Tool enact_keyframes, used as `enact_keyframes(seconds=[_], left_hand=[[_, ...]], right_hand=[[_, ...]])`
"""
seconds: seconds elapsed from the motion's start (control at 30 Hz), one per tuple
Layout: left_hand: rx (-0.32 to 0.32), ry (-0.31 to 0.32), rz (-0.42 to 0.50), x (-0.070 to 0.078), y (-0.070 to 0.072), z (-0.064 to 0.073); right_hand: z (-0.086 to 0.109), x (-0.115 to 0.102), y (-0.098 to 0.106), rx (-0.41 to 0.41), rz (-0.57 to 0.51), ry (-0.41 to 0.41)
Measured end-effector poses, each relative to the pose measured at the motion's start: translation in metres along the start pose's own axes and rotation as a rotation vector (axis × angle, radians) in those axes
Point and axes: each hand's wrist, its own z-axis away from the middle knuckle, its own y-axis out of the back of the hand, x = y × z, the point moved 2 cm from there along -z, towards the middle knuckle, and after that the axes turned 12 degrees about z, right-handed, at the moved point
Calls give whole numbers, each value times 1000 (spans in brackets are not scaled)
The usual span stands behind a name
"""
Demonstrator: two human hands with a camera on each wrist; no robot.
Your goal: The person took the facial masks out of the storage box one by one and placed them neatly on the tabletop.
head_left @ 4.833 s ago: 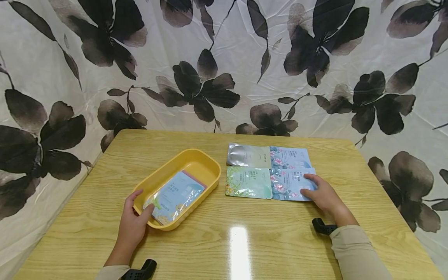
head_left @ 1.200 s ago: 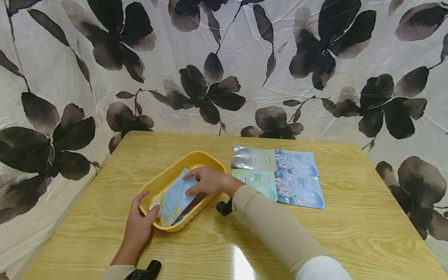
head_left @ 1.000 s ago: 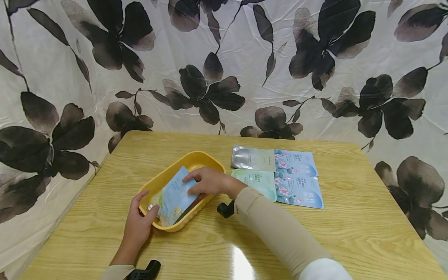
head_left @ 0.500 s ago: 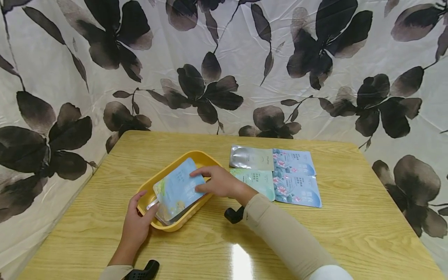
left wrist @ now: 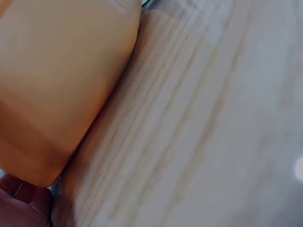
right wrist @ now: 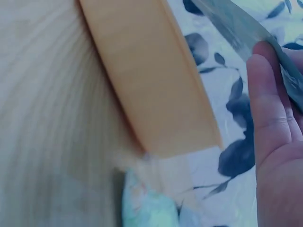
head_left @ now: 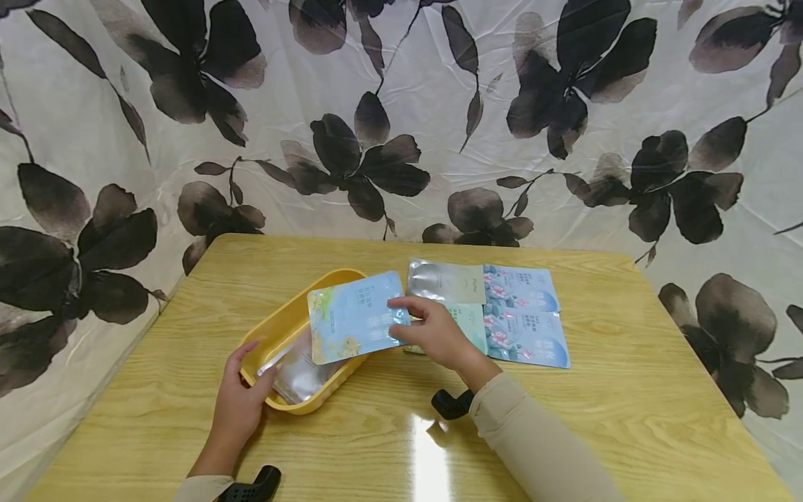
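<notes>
My right hand [head_left: 442, 335] pinches a light blue sheet mask packet [head_left: 354, 317] by its right end. The packet is raised, partly over the basin's right side. A yellow plastic basin [head_left: 345, 376] stands slanted on the table, its lower left end gripped by my left hand [head_left: 240, 403], thumb over the rim. Inside the basin lie silvery packets [head_left: 307, 373]; how many cannot be told. In the right wrist view, the held packet [right wrist: 236, 26] shows edge-on between thumb and fingers. The left wrist view shows mostly the basin's outer wall [left wrist: 61, 85].
Right of the basin, packets lie in two rows: a silver one [head_left: 439, 280], a green one [head_left: 472, 322] partly hidden by my right hand, and two blue flowered ones [head_left: 521, 287]. The wooden table [head_left: 627, 348] ends at a floral curtain [head_left: 401, 104].
My right hand, earlier at the flowered packets, reached into the basin and has lifted the light blue packet up and to the right. Silvery packets now show beneath. My left hand stays on the basin.
</notes>
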Motion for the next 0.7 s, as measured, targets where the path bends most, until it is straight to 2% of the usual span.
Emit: enact_keyframes(seconds=[0.13,0.37,0.7], left_hand=[[3,-24,7,0,1,0],[-21,-24,35,-3,0,2],[-30,-43,59,-4,-1,-1]], right_hand=[[12,8,4,56,-69,5],[42,29,20,167,-75,-81],[77,46,36,217,-66,-126]])
